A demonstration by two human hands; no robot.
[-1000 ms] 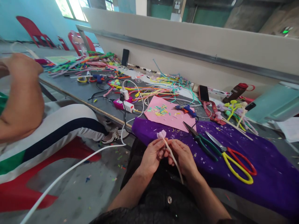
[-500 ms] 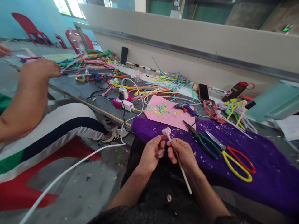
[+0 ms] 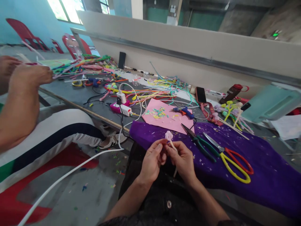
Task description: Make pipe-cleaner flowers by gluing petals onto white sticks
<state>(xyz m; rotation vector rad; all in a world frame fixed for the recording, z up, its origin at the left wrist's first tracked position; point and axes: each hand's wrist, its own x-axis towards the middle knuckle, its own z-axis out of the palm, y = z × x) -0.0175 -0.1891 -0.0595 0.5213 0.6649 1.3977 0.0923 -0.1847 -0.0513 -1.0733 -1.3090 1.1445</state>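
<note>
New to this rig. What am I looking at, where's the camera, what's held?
There is no machine: a person works with bare hands, filmed by a camera on their head looking forward and down. The left hand and right hand together pinch a small pale flower on a thin stem. In front lies a purple cloth with green-handled pliers and yellow-and-red scissors; behind it lie a pink sheet and a blue glue gun. The arm at left belongs to another person.
</note>
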